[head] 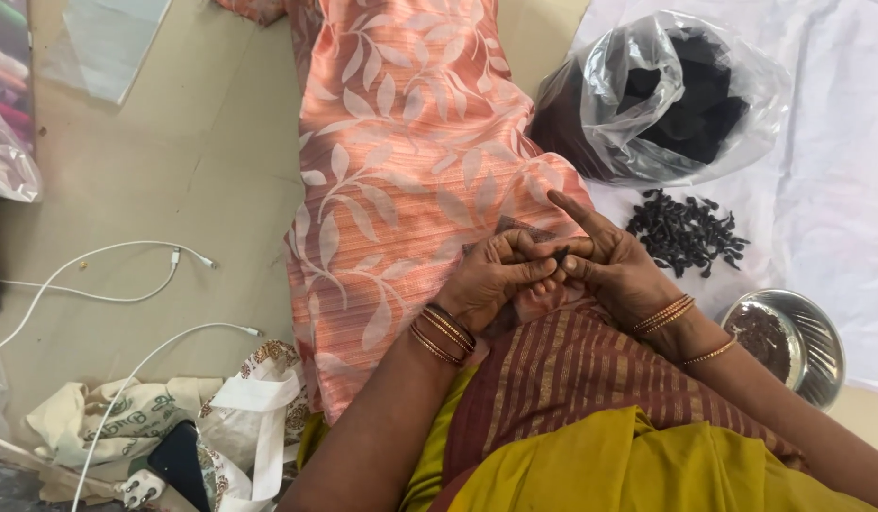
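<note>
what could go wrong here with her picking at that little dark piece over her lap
The small dark piece is pinched between the fingertips of the left hand and right hand, directly over the peach leaf-print cloth; bits could drop and mark it. The steel bowl sits off to the right behind the forearm, so an elbow could possibly knock it. The loose pile of dark pieces on the white sheet could scatter.
</note>
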